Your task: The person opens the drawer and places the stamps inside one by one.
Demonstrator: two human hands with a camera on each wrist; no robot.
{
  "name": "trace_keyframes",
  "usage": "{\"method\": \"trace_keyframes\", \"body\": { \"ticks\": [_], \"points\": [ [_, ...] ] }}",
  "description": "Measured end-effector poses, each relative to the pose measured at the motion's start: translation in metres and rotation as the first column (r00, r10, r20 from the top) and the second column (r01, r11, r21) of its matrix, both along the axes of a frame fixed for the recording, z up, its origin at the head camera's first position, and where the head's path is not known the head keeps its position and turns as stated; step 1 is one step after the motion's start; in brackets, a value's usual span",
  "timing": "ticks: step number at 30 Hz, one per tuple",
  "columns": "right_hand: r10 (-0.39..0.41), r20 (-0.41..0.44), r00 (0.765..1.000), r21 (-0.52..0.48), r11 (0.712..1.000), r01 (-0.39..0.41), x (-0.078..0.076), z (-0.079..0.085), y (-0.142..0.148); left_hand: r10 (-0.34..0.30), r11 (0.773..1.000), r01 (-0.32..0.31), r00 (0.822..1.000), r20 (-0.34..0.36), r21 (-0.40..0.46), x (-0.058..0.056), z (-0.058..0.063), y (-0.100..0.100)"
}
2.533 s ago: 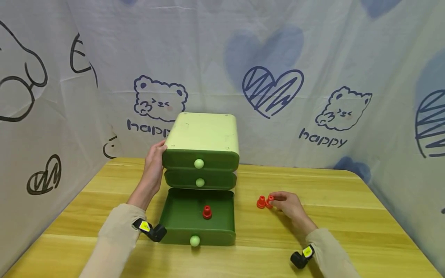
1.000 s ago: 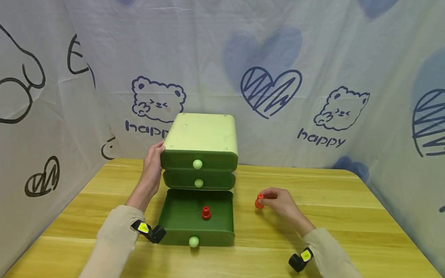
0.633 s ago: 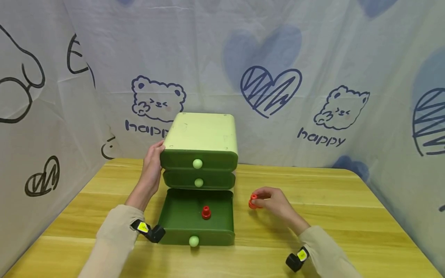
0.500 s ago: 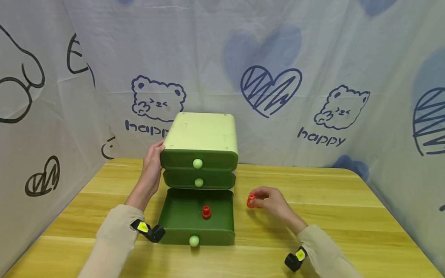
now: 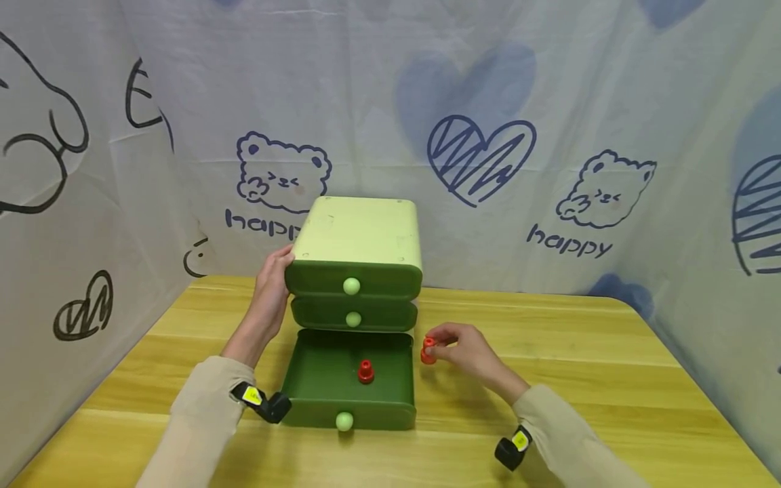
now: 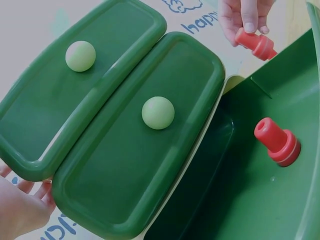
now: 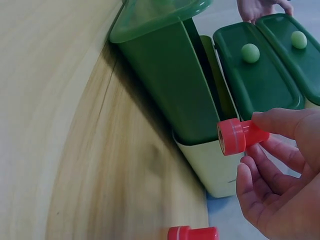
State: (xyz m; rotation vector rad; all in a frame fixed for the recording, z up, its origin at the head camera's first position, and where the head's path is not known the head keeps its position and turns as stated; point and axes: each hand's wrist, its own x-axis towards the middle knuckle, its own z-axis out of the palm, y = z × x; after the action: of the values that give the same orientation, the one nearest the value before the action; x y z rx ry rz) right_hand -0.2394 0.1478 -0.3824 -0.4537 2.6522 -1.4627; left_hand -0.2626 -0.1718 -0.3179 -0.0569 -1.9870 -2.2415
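A pale-green cabinet (image 5: pixel 360 230) has three dark-green drawers; the bottom drawer (image 5: pixel 317 379) is pulled out, the upper two are closed. My left hand (image 5: pixel 268 295) rests against the cabinet's left side. Inside the drawer stands a small red stamp-like piece (image 5: pixel 365 372), narrow on top and wide at the base. Just right of the drawer, my right hand (image 5: pixel 466 352) pinches a matching red stamp-like piece (image 7: pixel 235 137) between thumb and fingers, its base off the table. Another red stamp-like piece (image 7: pixel 194 234) is at the bottom of the right wrist view, hidden in the head view.
Light green round knobs (image 5: pixel 344 421) stick out from the drawer fronts. The wooden table (image 5: pixel 579 366) reaches past the cabinet on both sides. A white cloth (image 5: pixel 378 102) with drawn hearts and bears hangs behind and at the sides.
My right hand has moved left toward the drawer with a red stamp-like piece pinched in it. Two such pieces earlier stood together on the table. My left hand stays on the cabinet.
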Motion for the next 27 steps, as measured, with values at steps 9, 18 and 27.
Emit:
{"method": "trace_keyframes", "body": {
  "ticks": [9,18,27],
  "points": [
    [0.059,-0.027,0.998,0.031,0.998,-0.058,0.001,0.006,-0.006,-0.002,1.000,0.002,1.000,0.007,0.003,0.000,0.001,0.000],
    [0.129,0.006,0.992,0.093,0.987,-0.129,-0.006,0.019,-0.011,-0.001,1.000,0.001,1.000,0.015,-0.003,0.001,0.000,0.000],
    [0.322,0.055,0.945,0.107,0.939,-0.327,-0.013,0.027,-0.024,0.005,1.000,-0.005,1.000,0.011,-0.002,0.000,-0.001,0.001]
  ]
}}
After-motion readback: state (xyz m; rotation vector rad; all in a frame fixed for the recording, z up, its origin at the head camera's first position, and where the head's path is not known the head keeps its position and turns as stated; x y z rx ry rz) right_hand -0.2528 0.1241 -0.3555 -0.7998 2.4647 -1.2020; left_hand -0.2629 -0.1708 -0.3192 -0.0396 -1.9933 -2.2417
